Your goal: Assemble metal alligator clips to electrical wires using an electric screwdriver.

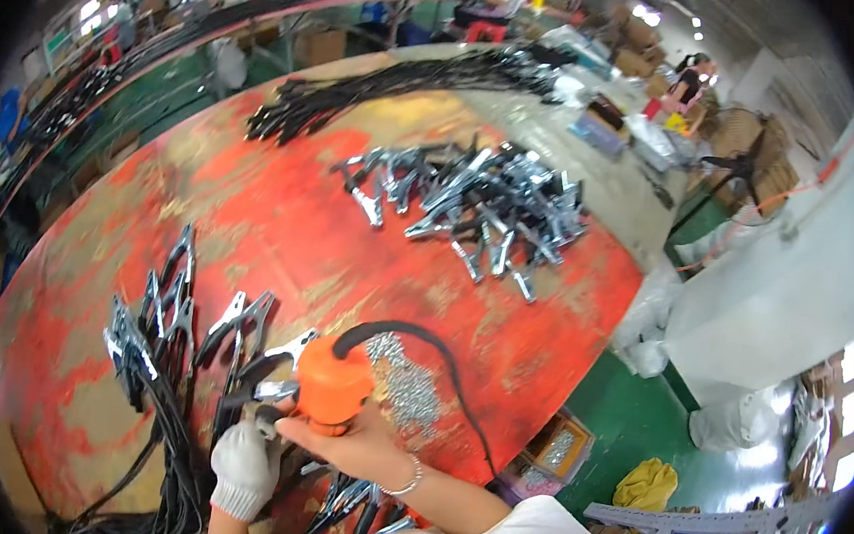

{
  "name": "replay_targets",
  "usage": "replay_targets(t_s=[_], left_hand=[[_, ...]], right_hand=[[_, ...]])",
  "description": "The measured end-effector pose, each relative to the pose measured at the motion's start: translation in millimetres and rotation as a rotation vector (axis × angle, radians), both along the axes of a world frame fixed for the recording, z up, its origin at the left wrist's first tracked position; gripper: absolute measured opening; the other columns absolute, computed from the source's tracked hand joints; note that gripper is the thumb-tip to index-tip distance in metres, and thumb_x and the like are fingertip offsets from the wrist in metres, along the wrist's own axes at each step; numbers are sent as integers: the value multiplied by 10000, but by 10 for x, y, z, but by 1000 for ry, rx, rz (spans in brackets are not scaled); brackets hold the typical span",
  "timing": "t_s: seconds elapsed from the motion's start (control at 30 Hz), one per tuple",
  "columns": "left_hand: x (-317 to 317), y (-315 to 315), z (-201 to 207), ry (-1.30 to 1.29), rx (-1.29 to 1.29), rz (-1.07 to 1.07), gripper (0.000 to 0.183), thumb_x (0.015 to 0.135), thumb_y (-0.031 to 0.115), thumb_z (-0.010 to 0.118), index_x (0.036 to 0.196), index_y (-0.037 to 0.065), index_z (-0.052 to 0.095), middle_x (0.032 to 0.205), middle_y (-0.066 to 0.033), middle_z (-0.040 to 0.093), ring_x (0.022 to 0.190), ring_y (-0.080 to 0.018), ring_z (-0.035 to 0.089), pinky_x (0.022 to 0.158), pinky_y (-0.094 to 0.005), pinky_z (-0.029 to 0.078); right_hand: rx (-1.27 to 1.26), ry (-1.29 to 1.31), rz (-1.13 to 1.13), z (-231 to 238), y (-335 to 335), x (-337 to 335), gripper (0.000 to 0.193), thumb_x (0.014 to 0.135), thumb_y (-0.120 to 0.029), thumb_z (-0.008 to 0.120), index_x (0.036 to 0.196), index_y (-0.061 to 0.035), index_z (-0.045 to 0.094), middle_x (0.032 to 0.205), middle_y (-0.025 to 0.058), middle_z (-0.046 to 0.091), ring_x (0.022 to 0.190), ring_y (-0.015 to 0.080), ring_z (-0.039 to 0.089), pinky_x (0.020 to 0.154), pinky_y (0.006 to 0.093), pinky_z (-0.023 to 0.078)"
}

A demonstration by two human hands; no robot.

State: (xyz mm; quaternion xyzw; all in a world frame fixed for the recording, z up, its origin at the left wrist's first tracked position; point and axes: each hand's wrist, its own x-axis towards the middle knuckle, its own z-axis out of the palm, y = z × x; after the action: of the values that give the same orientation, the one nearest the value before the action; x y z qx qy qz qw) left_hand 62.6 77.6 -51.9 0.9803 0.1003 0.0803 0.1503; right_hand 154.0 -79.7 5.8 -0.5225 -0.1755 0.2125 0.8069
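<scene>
My right hand (358, 447), bare and with a bracelet at the wrist, is closed round the lower part of an orange corded power tool (333, 380). A black cord loops from its top to the right. My left hand (246, 464), in a white knit glove, is closed just left of the tool, close to my right fingertips. A small dark part (270, 417) shows at its fingertips; what it grips is mostly hidden. A metal clamp (277, 391) lies against the tool's left side. Small silver fasteners (406, 386) are spread on the table right of the tool.
Clamps on black cables (146, 335) lie at the left of the worn red table (280, 225). A large heap of metal clamps (492, 207) sits further back, with a bundle of black cables (360, 96) behind. A box of fasteners (558, 448) stands beside the table's right edge. Other people work far off.
</scene>
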Motion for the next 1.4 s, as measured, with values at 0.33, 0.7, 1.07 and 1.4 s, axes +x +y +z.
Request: replay_targets(t_s=[0.33, 0.7, 1.07, 1.4], left_hand=[[-201, -45, 253, -304, -281, -40, 254, 677, 135, 729, 883, 68, 597, 841, -99, 627, 730, -286, 600, 637, -367, 474], [-171, 32, 155, -232, -720, 86, 165, 770, 21, 649, 927, 16, 599, 750, -58, 623, 636, -101, 560, 610, -243, 465], [-618, 73, 887, -326, -1563, 441, 196, 848, 109, 590, 947, -23, 484, 780, -109, 612, 549, -96, 538, 459, -208, 430], [-775, 267, 861, -342, -1807, 317, 595, 804, 117, 611, 1317, -14, 341, 875, -122, 613, 572, -125, 596, 462, -197, 459]], right_hand=[[34, -35, -158, 67, 32, -174, 297, 792, -120, 713, 1031, -26, 563, 788, -15, 616, 554, 29, 502, 459, 193, 402], [21, -194, -134, 325, -5, -212, 256, 781, -126, 721, 981, -29, 594, 800, -4, 608, 701, 49, 558, 607, 210, 454], [150, 3, 81, 2, 346, -351, 504, 752, 50, 692, 1169, -57, 431, 923, 47, 628, 850, 115, 615, 736, 264, 518], [72, 4, 121, -105, 865, -466, 469, 761, 42, 687, 1154, -38, 445, 937, 64, 624, 876, 119, 606, 759, 256, 505]])
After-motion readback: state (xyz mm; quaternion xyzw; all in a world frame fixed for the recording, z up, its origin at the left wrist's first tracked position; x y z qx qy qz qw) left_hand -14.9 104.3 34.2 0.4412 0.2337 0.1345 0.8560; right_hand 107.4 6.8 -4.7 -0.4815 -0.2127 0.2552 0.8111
